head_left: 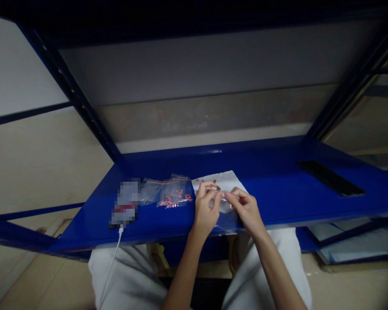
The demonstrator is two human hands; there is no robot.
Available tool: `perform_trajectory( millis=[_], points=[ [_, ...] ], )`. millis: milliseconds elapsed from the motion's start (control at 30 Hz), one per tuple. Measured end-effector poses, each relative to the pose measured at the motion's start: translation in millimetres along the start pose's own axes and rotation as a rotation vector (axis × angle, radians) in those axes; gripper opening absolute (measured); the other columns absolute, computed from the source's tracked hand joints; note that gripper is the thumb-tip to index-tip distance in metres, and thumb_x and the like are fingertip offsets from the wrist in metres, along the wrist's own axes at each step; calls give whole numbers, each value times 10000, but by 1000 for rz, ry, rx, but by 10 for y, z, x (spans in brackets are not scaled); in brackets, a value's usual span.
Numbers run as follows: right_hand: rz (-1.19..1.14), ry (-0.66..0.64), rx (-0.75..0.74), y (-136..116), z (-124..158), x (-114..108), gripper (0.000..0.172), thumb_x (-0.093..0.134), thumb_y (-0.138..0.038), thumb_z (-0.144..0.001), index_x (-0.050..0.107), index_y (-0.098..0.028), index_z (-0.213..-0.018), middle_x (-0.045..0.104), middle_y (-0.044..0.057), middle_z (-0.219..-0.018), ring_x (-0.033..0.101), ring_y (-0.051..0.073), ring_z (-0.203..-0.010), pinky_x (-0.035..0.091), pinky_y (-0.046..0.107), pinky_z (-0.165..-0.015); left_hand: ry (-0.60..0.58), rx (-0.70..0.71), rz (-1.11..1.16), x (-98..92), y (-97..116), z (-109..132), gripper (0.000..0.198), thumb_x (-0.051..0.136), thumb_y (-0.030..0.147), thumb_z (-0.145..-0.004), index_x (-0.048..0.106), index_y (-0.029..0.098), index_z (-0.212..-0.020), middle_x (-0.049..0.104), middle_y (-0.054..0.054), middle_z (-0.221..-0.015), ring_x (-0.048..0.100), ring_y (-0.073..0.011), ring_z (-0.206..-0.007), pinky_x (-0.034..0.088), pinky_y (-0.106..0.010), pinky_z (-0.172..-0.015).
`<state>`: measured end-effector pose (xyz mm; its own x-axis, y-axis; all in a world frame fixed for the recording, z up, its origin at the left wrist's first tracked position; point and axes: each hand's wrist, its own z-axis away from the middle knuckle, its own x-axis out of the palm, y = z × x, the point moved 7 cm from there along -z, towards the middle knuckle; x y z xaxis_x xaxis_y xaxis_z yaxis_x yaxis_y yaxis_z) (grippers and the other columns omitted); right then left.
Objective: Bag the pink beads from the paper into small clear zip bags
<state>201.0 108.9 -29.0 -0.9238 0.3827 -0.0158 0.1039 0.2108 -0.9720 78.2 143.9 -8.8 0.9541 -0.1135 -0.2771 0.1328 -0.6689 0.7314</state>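
Note:
My left hand [208,206] and my right hand [245,207] meet over the front of the blue shelf, fingertips pinched close together. Between them hangs a clear plastic bag [225,207], gripped by both hands. A small brownish-gold piece [217,187] shows by the fingers of my left hand; its kind is too small to make out. Under and behind the hands lies a white sheet of paper [228,179] with a few tiny pieces on it. To the left, clear zip bags [173,189] lie flat, and small pink and gold pieces [171,202] show in or on them.
A pixelated phone-like device [126,204] with a white cable [119,245] sits at the shelf's left. A long black flat object [331,177] lies at the right. Blue uprights [80,101] frame the shelf [271,172], with another shelf overhead. My legs are below the front edge.

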Motion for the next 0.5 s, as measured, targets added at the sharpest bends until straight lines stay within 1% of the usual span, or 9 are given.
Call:
perform_trajectory(
  millis=[133,233,333,400,500],
  points=[
    [40,26,7,13,1,-16,332,616,-384,-728,472,-170,-520,412,-46,-498,354,77,-467,271,202,-442,-11,-5,14,10,3,-14,175,473,191,-842,621,143,-763,524,-73,-954,543,-140,-825,441,-276,-771],
    [64,18,20,19,6,-10,281,625,-392,-718,549,-160,-579,435,-43,-498,367,77,-455,271,202,-432,-18,-61,43,8,-55,-33,200,451,197,-859,617,150,-759,548,-59,-888,547,-148,-856,432,-271,-790],
    [59,32,19,19,11,-18,284,599,-414,-740,593,-157,-620,454,-37,-497,381,82,-445,280,207,-426,-3,-115,50,-8,-114,-38,199,457,206,-860,615,153,-752,560,-47,-845,550,-148,-850,426,-263,-787],
    [46,58,9,21,14,-34,295,587,-417,-751,591,-159,-608,466,-33,-504,390,85,-448,287,210,-428,-1,-126,49,-13,-123,-32,195,458,211,-862,616,154,-764,563,-44,-846,550,-147,-846,423,-263,-788],
    [36,133,-6,31,18,-81,287,618,-397,-732,571,-159,-578,469,-35,-505,385,82,-448,286,210,-435,-15,-121,47,-14,-100,-15,221,426,215,-878,617,158,-783,560,-45,-864,544,-148,-860,416,-268,-797]
  ],
)
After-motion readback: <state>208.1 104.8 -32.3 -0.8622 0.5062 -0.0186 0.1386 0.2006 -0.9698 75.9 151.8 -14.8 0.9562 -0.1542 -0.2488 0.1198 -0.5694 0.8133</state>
